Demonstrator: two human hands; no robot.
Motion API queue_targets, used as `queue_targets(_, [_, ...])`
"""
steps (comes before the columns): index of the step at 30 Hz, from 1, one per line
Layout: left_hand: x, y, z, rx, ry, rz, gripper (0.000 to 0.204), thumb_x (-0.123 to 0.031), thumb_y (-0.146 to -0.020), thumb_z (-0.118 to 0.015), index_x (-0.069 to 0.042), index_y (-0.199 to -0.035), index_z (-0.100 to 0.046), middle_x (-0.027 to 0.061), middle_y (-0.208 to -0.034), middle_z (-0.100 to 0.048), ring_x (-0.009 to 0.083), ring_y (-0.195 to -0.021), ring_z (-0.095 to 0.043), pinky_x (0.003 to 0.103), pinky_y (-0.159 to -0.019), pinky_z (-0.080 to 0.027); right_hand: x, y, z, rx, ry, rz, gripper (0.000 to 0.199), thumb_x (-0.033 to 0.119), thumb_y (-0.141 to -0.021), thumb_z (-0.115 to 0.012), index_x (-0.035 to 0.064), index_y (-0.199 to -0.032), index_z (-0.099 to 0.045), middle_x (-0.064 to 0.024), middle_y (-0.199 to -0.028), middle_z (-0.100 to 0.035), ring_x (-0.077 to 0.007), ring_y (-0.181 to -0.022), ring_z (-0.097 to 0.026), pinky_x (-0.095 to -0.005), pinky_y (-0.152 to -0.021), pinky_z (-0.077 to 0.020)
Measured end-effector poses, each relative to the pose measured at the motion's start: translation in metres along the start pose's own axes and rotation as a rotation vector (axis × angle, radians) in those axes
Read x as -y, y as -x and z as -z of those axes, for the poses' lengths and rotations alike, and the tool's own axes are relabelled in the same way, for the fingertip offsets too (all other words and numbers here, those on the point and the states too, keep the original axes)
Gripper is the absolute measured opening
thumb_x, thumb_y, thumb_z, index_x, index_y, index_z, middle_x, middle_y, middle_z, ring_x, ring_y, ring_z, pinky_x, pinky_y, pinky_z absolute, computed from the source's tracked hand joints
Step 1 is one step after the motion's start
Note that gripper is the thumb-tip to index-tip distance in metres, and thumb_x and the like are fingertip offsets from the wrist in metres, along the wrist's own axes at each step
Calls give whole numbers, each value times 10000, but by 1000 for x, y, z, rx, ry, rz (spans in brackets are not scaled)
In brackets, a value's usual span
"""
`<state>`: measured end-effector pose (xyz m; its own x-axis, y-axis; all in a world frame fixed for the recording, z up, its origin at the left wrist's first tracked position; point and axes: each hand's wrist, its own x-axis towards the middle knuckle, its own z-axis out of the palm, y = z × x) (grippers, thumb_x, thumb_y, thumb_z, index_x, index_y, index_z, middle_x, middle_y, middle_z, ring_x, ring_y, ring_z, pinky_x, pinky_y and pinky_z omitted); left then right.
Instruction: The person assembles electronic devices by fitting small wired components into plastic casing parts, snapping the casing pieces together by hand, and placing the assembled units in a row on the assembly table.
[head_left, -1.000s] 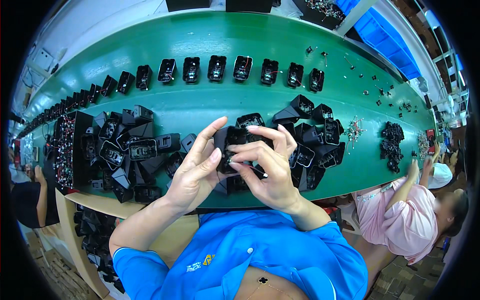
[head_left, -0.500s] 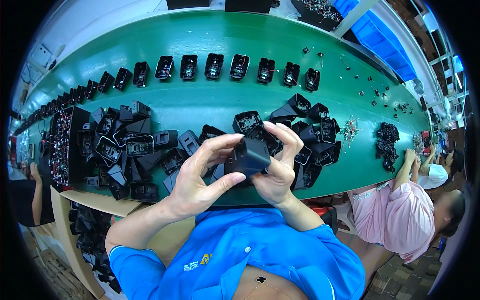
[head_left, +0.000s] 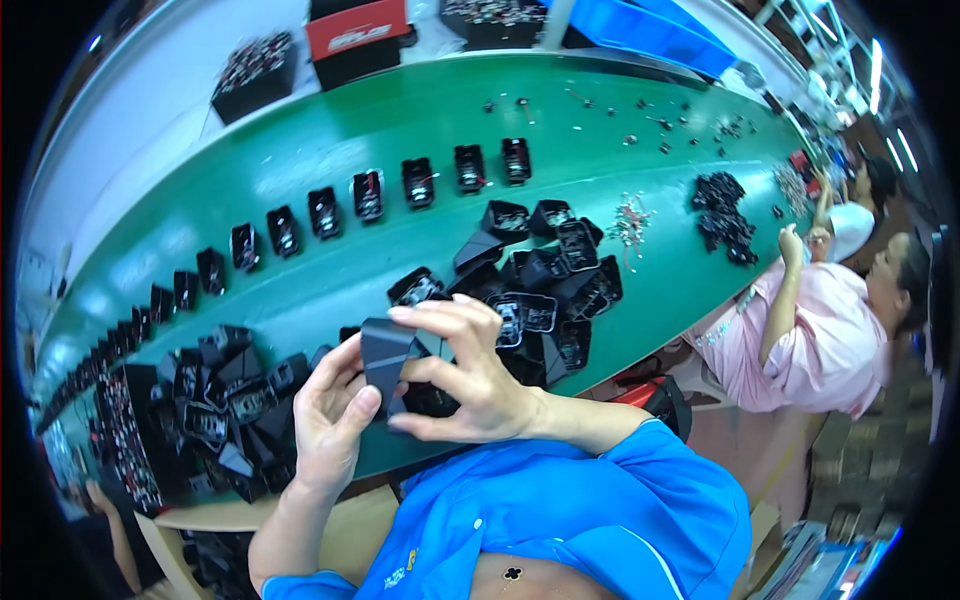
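Observation:
A black plastic housing is between my two hands, above the near edge of the green table. My left hand grips its left side, with the thumb in front and the fingers partly hidden behind. From the right, my right hand holds it with curved fingers, index at the upper edge and thumb low down. Just beyond my hands lies a heap of similar black housings, open sides showing. A second heap is to the left.
A curved row of black housings stands along the green table. Loose wired parts and a black parts pile lie right. A parts-filled box sits left. A person in pink works at right.
The view has swung, so the table and heaps appear shifted. The housing has been turned in my hands and now shows a different, angled side. Both hands still hold it.

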<state>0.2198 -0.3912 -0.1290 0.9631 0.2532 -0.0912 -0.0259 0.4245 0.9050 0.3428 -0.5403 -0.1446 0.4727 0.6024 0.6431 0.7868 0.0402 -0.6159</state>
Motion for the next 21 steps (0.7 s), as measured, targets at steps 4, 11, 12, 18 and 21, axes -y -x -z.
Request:
queue_targets(4, [1, -4, -21, -93, -17, -85, 475, -10, -896, -622, 26, -1349, -485, 185, -1284, -531, 259, -1173, -546, 356, -991, -469, -14, -10, 13, 39, 210, 121, 280, 254, -646, -778, 158, -873, -646, -73, -1333, -551, -240, -1199, -465, -482, -1053, -248])
queue_targets(11, [-1, -20, 5, 22, -1054, -314, 421, -28, -857, -654, 6, -1264, -550, 161, -1300, -532, 306, -1220, -513, 402, -1024, -430, -157, -84, 133, 26, 797, -31, 245, 258, -703, -756, 145, -880, -630, -30, -1330, -540, -241, -1218, -414, -453, -1050, -217])
queue_targets(12, [2, -20, 8, 21, -1125, -336, 412, -33, -851, -658, 0, -1250, -559, 155, -1302, -533, 313, -1223, -510, 410, -1031, -421, -179, -89, 150, 19, 796, -25, 245, 258, -703, -756, 145, -880, -630, -30, -1330, -540, -241, -1218, -414, -453, -1050, -217])
queue_targets(18, [10, -24, 17, 20, -1322, -338, 380, -49, -833, -668, -19, -1203, -588, 142, -1308, -534, 333, -1234, -498, 424, -1040, -408, -248, -92, 173, 518, 853, -269, 228, 255, -703, -762, 130, -861, -657, -11, -1317, -548, -235, -1204, -426, -474, -1085, -209])
queue_targets(21, [12, -26, 19, 24, -1389, -325, 375, -49, -830, -668, -20, -1196, -591, 142, -1307, -534, 334, -1232, -498, 423, -1036, -408, -259, -97, 172, 594, 861, -296, 220, 259, -700, -765, 131, -848, -664, -5, -1316, -551, -233, -1207, -426, -482, -1091, -210])
